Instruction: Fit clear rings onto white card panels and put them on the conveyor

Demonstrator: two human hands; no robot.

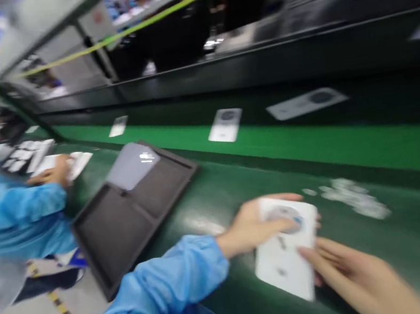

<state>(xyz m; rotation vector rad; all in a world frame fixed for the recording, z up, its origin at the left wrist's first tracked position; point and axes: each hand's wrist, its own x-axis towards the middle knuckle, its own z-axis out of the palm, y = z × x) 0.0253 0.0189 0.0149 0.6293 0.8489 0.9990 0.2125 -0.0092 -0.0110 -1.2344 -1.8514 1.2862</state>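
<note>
A flat white rectangular panel (280,258) with a dark round area near its far end is between my hands, tilted above the green bench. My left hand (258,224) grips its far part, thumb across the face by the round area and fingers behind. My right hand (347,268) pinches the panel's right edge lower down, thumb on top. Just beyond, to the right, lies a small heap of whitish, translucent pieces (355,199), too blurred to name.
Left of my arm, a black two-section tray (140,245) holds a translucent sheet (134,165). Similar white panels (225,125) lie along the bright green strip (394,141) behind the bench. At far left a co-worker in a blue sleeve (20,212) handles white pieces. Shelving rises behind.
</note>
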